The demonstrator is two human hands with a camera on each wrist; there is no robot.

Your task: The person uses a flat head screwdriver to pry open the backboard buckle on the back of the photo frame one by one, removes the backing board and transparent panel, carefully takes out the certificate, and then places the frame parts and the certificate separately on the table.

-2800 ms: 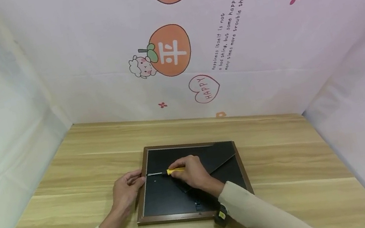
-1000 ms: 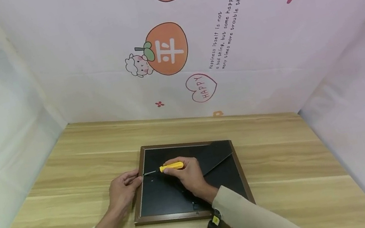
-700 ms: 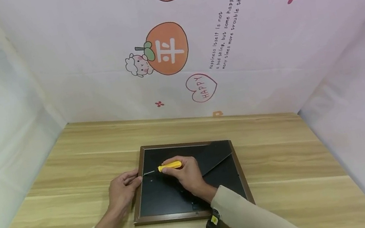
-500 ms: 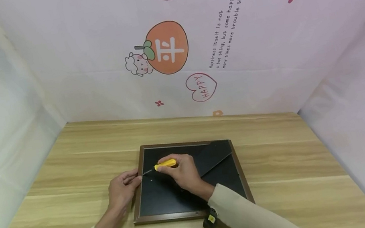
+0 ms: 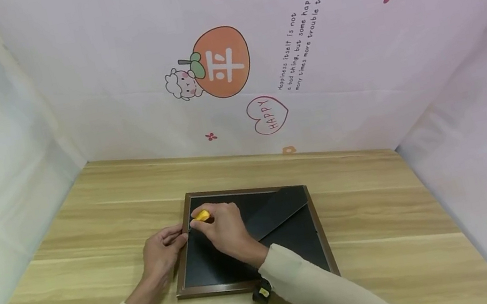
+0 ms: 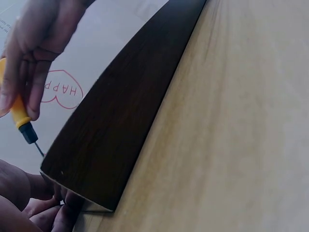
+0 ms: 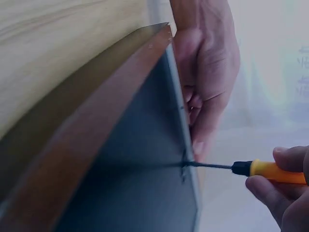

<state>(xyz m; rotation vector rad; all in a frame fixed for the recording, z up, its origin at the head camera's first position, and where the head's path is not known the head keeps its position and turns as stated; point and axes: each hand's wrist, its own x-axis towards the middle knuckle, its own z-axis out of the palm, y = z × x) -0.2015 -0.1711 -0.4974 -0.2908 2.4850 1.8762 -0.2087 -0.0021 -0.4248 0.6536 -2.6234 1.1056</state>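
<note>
A picture frame (image 5: 219, 289) with a brown rim and black backing board (image 5: 215, 268) lies back side up on the table. My left hand (image 5: 159, 254) grips its left side, thumb at the rim's edge and fingers against the outer side. My right hand (image 5: 228, 231) holds a screwdriver (image 5: 203, 215) by its yellow handle, pinched between thumb and fingers over the backing. In the right wrist view, the thin shaft of the screwdriver (image 7: 273, 172) meets a small dark metal tab (image 7: 184, 166) beside the rim. From the head, the right fingers hide most of the tool.
The frame's black stand leg (image 5: 278, 212) slants across the right half of the backing. Wood-grain table (image 5: 382, 220) surrounds the frame. White printed sheets (image 5: 340, 118) enclose the table at the back and both sides.
My right hand has moved left with the screwdriver, whose handle has tilted from nearly flat to steeper at the left rim. My left hand keeps its place on the frame.
</note>
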